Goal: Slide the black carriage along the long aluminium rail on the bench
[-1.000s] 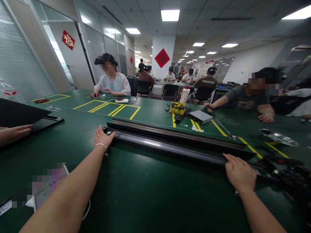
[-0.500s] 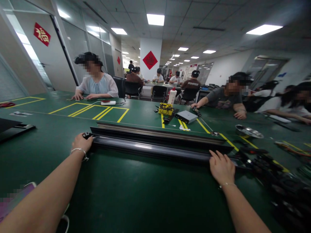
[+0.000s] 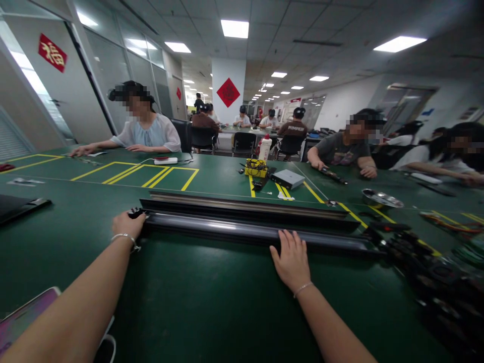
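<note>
From my remote station I record the following. Writing: a red diamond sheet [image 3: 52, 52] on the door [image 3: 32, 101] bears the gold character 福; a brown shirt [image 3: 298, 128] in the background carries pale lettering, read as PUMPKIN. I cannot make out the figure on a second red diamond [image 3: 228, 93]. Materials: the dark tube [image 3: 227, 226], round, smooth and glossy, lies lengthwise on the green bench [image 3: 212, 302], just in front of a long dark channel [image 3: 245, 205]. My left hand [image 3: 128, 225] is clamped on the tube's left end, around a black fitting [image 3: 135, 213]. My right hand [image 3: 291, 259] rests fingertips on the tube right of its middle, fingers extended, not wrapped round. Beyond stand a flat grey box [image 3: 287, 179] and a shiny round dish [image 3: 381, 198]
</note>
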`<action>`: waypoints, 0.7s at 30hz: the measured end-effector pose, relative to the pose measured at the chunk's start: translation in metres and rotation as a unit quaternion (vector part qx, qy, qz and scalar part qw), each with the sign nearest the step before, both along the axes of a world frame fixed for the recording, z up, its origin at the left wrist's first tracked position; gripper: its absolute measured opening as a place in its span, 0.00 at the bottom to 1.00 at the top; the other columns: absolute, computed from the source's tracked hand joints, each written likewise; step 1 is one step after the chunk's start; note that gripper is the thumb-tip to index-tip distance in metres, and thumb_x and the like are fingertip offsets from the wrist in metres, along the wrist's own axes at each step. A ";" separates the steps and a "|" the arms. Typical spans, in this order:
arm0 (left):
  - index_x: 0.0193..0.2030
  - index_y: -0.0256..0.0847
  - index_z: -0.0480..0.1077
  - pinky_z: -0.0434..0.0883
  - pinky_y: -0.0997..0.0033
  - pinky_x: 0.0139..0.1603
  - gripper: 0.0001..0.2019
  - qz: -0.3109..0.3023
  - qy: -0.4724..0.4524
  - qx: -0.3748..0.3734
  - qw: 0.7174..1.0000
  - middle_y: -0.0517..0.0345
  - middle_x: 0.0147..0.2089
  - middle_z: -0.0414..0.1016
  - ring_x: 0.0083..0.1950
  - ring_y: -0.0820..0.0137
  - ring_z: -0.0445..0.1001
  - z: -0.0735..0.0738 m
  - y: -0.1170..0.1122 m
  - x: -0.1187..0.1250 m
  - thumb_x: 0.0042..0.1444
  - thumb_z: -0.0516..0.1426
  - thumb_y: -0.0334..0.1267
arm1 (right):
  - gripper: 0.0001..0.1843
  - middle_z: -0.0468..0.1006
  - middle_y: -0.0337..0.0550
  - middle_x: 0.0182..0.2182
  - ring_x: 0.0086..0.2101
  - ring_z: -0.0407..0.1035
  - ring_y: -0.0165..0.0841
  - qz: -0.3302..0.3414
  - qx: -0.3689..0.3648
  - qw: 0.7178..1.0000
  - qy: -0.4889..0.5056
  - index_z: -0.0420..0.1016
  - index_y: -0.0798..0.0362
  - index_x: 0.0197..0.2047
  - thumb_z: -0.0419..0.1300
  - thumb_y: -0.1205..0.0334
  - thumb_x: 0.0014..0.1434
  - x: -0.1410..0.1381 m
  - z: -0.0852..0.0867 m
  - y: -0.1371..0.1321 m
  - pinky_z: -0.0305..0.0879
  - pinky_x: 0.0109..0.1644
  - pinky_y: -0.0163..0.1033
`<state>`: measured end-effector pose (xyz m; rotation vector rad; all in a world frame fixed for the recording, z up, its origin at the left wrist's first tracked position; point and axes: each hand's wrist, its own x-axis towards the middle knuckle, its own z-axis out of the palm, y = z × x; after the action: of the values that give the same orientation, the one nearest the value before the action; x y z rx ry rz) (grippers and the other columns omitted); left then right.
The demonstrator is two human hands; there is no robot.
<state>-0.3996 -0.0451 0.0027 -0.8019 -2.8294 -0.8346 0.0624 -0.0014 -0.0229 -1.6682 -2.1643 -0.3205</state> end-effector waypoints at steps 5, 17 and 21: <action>0.48 0.32 0.62 0.62 0.63 0.47 0.27 -0.007 -0.049 -0.020 0.999 0.44 0.48 0.65 0.49 0.58 0.64 0.004 -0.002 0.004 0.46 0.50 0.51 | 0.27 0.62 0.46 0.52 0.55 0.47 0.39 0.042 0.015 0.999 -0.009 0.55 0.55 0.57 0.40 0.53 0.57 -0.002 -0.002 0.001 0.39 0.58 0.50; 0.49 0.30 0.62 0.61 0.65 0.50 0.29 -0.034 -0.064 0.009 0.997 0.42 0.48 0.64 0.50 0.59 0.64 -0.001 -0.003 -0.005 0.44 0.52 0.51 | 0.29 0.60 0.48 0.54 0.55 0.47 0.39 0.034 0.051 0.997 -0.041 0.49 0.57 0.59 0.42 0.53 0.56 -0.001 -0.006 0.002 0.38 0.58 0.50; 0.48 0.31 0.63 0.60 0.64 0.51 0.30 -0.043 -0.068 0.010 0.997 0.40 0.47 0.64 0.50 0.58 0.64 -0.001 -0.003 -0.007 0.42 0.53 0.51 | 0.29 0.61 0.48 0.53 0.54 0.47 0.39 0.035 0.068 0.996 -0.042 0.49 0.58 0.59 0.43 0.55 0.56 0.000 -0.008 0.002 0.39 0.58 0.51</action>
<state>-0.4063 -0.0486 0.0020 -0.9021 -2.9160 -0.9640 0.0622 0.0011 -0.0309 -1.5276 -2.2020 -0.5142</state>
